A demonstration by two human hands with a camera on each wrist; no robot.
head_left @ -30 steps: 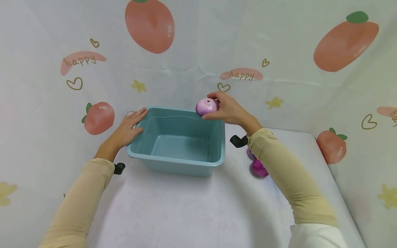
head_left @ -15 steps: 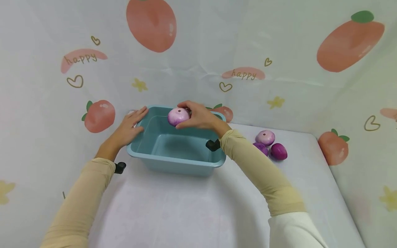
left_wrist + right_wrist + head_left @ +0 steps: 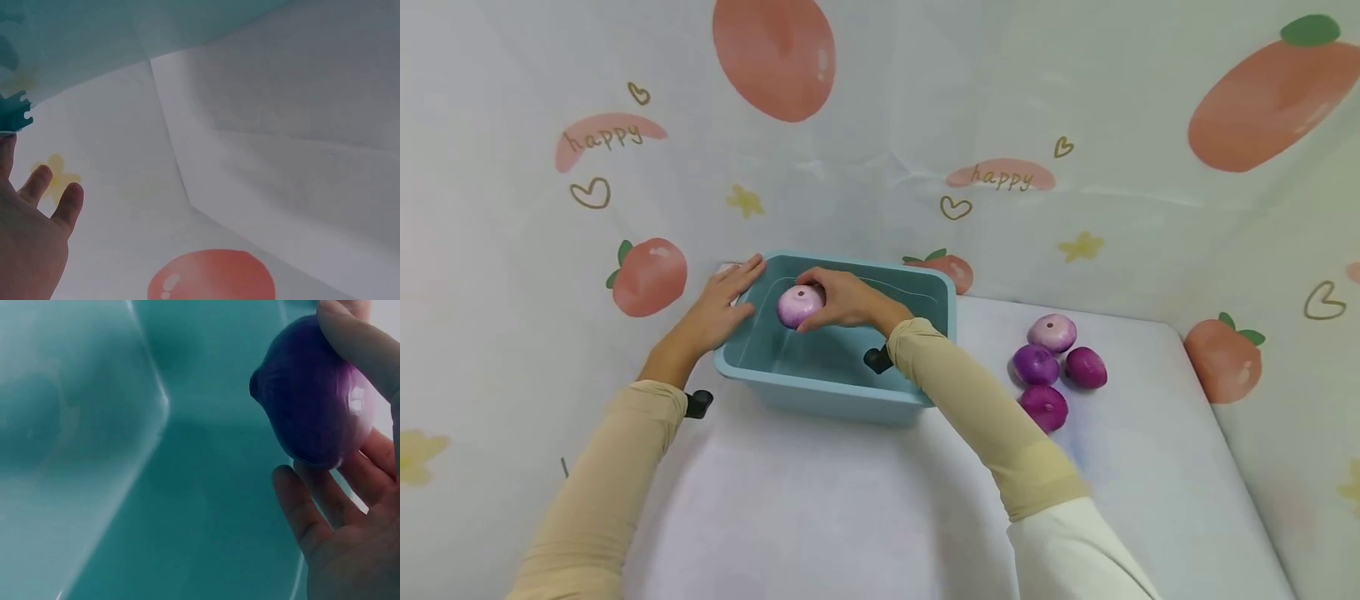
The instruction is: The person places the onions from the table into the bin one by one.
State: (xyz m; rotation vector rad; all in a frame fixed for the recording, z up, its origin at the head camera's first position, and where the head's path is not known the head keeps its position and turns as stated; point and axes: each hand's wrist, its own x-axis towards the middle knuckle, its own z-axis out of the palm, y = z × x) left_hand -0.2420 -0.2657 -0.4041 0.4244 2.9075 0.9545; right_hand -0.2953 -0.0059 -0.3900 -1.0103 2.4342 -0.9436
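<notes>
A purple-and-white onion (image 3: 797, 307) is held by my right hand (image 3: 852, 300), inside the left half of a teal plastic basin (image 3: 831, 402) and below its rim. In the right wrist view, thumb and fingers grip the onion (image 3: 312, 400) from both sides, its small dark tip pointing toward the basin wall (image 3: 206, 450). My left hand (image 3: 713, 310) rests on the basin's left rim with fingers extended. From the left wrist, the left hand (image 3: 31, 231) shows spread fingers, with the fingertips partly hidden near the teal edge.
Several more onions (image 3: 1036, 365) lie clustered on the white tabletop (image 3: 820, 500) to the right of the basin. A white printed sheet (image 3: 865, 142) hangs behind and at both sides. My right forearm (image 3: 985, 417) crosses over the basin's right front rim.
My right hand has carried the onion left from above the basin's right back rim and lowered it into the basin. The left hand stays on the rim.
</notes>
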